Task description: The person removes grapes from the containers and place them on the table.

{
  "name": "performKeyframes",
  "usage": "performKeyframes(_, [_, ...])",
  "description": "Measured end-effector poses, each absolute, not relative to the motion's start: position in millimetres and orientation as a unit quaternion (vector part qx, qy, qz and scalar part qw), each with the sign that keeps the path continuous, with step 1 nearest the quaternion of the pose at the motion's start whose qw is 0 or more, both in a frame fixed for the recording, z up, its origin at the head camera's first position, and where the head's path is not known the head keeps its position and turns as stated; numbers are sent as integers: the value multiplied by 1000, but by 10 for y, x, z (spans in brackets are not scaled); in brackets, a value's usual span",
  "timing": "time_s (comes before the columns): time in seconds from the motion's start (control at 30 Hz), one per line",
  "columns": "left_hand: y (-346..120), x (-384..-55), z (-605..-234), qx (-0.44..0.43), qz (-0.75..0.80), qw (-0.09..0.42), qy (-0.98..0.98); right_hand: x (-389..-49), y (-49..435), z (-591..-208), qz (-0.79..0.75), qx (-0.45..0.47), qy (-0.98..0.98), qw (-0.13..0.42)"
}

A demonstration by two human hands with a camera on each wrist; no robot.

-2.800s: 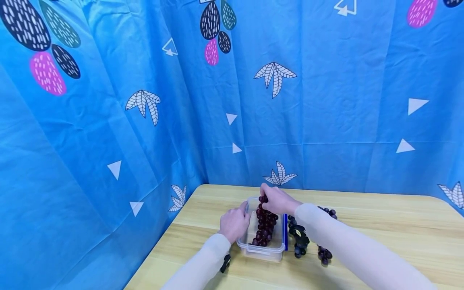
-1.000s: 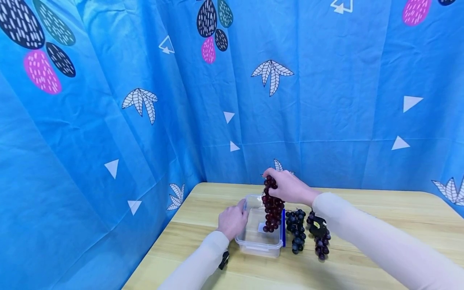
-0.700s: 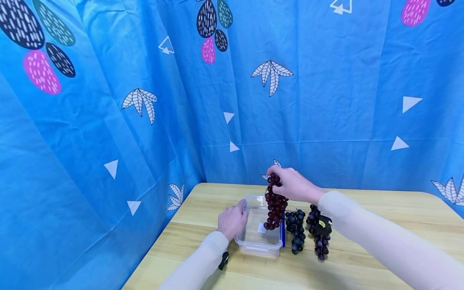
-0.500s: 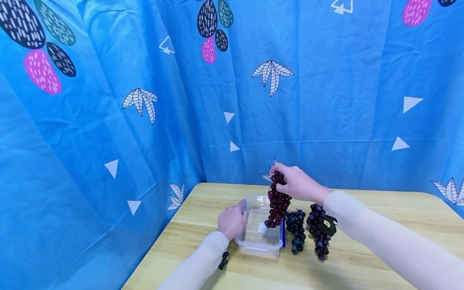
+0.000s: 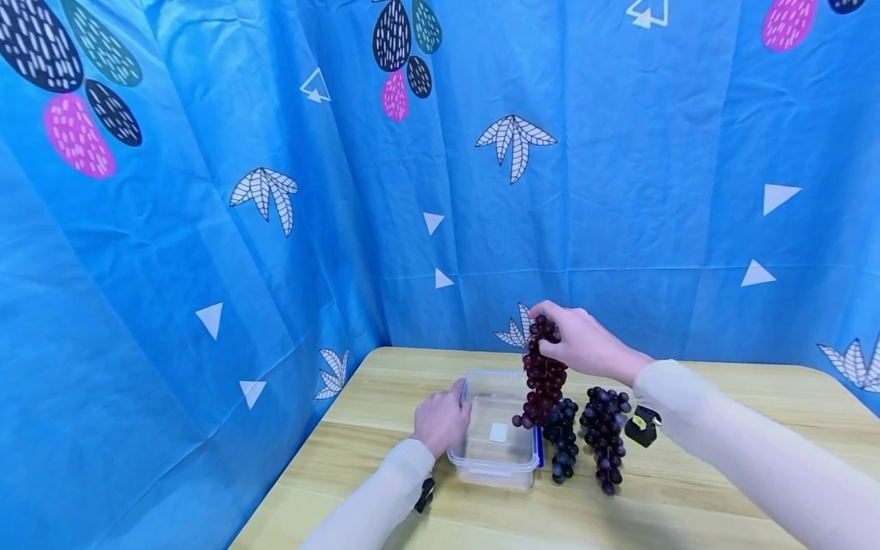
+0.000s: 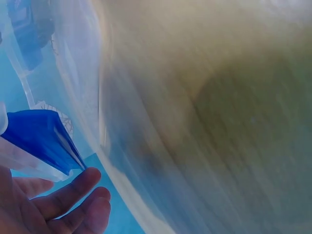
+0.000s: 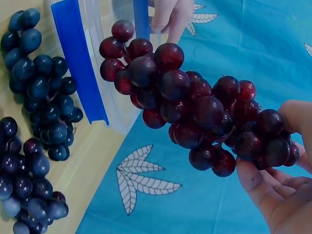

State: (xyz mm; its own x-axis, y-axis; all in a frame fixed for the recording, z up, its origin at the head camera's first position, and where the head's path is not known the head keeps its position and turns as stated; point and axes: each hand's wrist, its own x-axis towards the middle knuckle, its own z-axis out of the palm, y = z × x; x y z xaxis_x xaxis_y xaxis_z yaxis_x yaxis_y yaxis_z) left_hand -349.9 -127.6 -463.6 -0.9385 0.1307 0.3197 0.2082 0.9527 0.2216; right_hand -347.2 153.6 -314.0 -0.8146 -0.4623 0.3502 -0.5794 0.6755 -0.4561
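In the head view my right hand (image 5: 590,344) pinches the top of a bunch of dark red grapes (image 5: 545,378). The bunch hangs over the right edge of a clear plastic food container (image 5: 491,466). In the right wrist view the thumb and fingers close on one end of the red grapes (image 7: 207,112). My left hand (image 5: 440,418) grips the container's left side; the left wrist view has its fingers (image 6: 68,197) at a blue clip flap (image 6: 41,134). Inside the container only a small white label (image 5: 498,433) shows.
Right of the container lie a blue-black bunch of grapes (image 5: 562,447) and a purple bunch (image 5: 605,439) on the wooden table (image 5: 722,451). Another blue flap (image 5: 539,451) hangs on the container's right side. A patterned blue curtain (image 5: 619,191) encloses the back and left.
My right hand has lifted the red grapes out of the container and carried them to the right. My left hand has stayed at the container's left side.
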Motion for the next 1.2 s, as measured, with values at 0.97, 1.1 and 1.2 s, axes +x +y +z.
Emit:
performKeyframes(0.97, [-1326, -3574, -4613, -102, -113, 136, -979, -3201, 2169, -3016, 266, 248, -923, 122])
performKeyframes(1.1, [-1342, -3575, -4590, -105, -117, 125, -980, -3129, 2243, -3016, 256, 240, -929, 116])
performKeyframes(1.2, [-1356, -3576, -4579, -105, -113, 119, -981, -3079, 2297, -3025, 249, 242, -930, 116])
